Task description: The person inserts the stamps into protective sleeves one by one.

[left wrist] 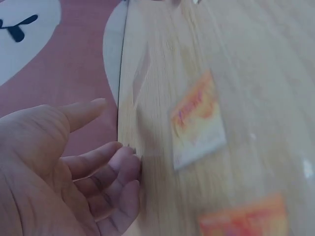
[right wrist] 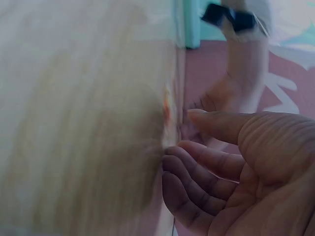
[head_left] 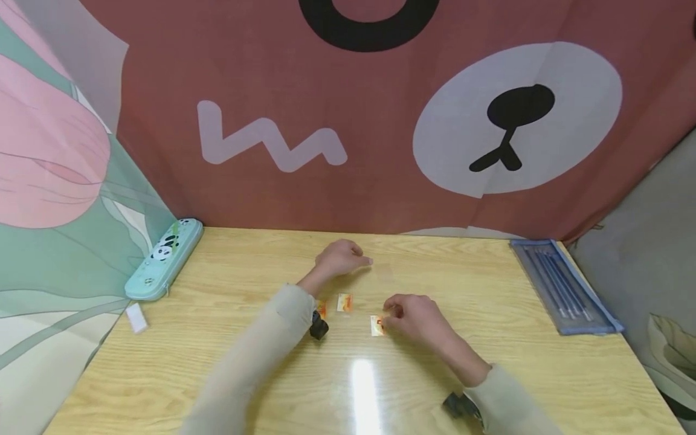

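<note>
Over the back middle of the table is my left hand (head_left: 341,258), its thumb and loosely bent fingers apart with nothing visible between them. Just right of it lies a faint see-through piece (left wrist: 141,73). A small orange-and-white card (head_left: 345,302) lies below this hand, and a second orange card (head_left: 322,309) is partly hidden by the left wrist. My right hand (head_left: 418,317) hovers low at the right edge of another small white-and-orange card (head_left: 377,325). In the right wrist view its thumb and fingers stand apart beside that card (right wrist: 168,114), which is blurred.
A light-blue panda pencil case (head_left: 165,258) lies at the table's left edge, with a white eraser-like block (head_left: 136,318) near it. At the right edge lies a blue-edged zip pouch (head_left: 565,287) with several pencil-like sticks. A bear-printed cloth (head_left: 272,199) hangs behind the table.
</note>
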A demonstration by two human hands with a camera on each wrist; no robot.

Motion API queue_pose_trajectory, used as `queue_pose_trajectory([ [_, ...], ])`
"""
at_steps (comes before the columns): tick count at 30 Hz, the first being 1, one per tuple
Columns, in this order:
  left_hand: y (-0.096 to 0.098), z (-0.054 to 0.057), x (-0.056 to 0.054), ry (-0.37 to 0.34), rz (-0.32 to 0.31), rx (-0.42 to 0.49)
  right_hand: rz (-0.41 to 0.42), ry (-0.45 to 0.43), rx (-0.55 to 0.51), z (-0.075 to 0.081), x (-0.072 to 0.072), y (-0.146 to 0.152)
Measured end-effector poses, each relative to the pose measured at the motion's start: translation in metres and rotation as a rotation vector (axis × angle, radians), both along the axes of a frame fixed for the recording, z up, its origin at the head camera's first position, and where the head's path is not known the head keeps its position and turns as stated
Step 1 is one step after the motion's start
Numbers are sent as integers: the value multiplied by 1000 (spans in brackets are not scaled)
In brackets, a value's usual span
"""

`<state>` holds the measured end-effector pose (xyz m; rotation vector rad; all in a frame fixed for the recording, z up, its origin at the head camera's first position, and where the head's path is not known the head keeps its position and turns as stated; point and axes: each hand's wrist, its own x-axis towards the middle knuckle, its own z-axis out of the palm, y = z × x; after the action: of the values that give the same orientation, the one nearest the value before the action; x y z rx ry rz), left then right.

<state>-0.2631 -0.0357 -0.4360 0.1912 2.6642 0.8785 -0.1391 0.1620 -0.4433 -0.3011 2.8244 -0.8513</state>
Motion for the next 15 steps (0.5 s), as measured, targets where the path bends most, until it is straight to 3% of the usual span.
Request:
queue_pose_trajectory([
  [4,11,1,0,12,-9,-34,-10,-4,-10,-3,1,-7],
  [9,23,-6,-1,60,-34,-63,1,-10,-20,-4,-3,-8],
  [15,39,-9,-1,138,-96,-253,32,2,-10,-8,-4,-10],
])
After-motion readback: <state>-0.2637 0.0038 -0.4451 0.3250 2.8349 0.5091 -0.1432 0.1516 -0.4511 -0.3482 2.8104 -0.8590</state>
